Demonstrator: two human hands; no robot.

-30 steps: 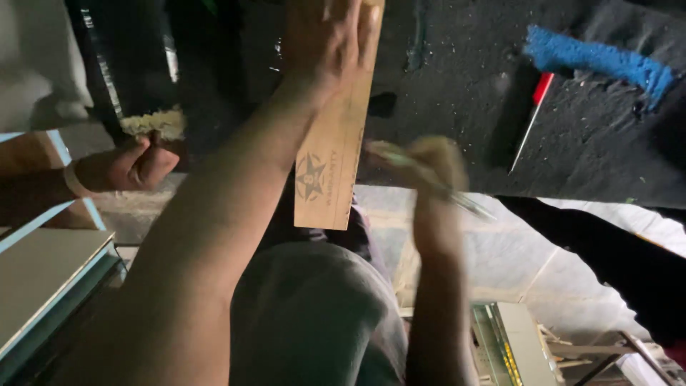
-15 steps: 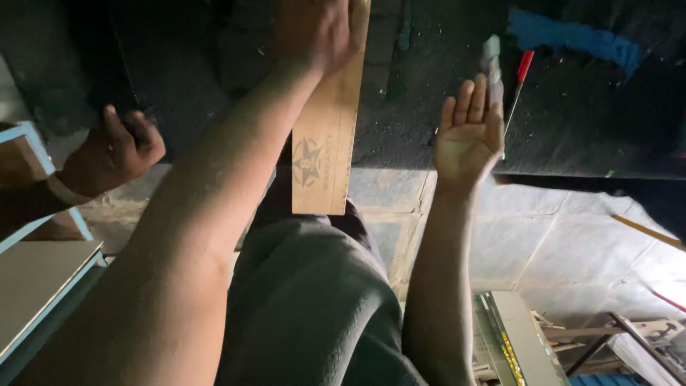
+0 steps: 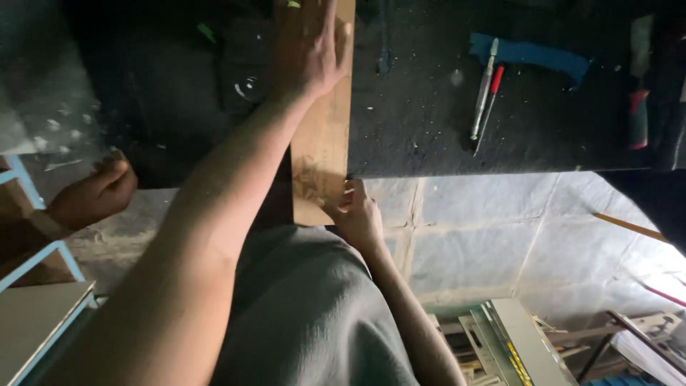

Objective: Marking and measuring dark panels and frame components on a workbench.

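A long wooden plank (image 3: 323, 136) lies across the dark workbench (image 3: 429, 107), its near end sticking out over the bench edge. My left hand (image 3: 309, 50) presses flat on the plank's far part, fingers spread. My right hand (image 3: 356, 214) grips the near end of the plank at its right corner, by the bench edge. On the bench to the right lie a metal tool (image 3: 484, 89) and a red-handled tool (image 3: 490, 100) side by side, apart from both hands.
Another person's hand (image 3: 96, 193) rests at the bench's left edge. A blue cloth (image 3: 532, 53) lies at the back right of the bench. Below are a stone-tiled floor (image 3: 500, 236), a light blue frame (image 3: 32, 257) at left and a metal machine (image 3: 514, 343) at lower right.
My right hand, raised open over the bench half a second ago, has come down and closed on the plank's near end. A tool now lies beside the red-handled one. The left hand stays on the plank.
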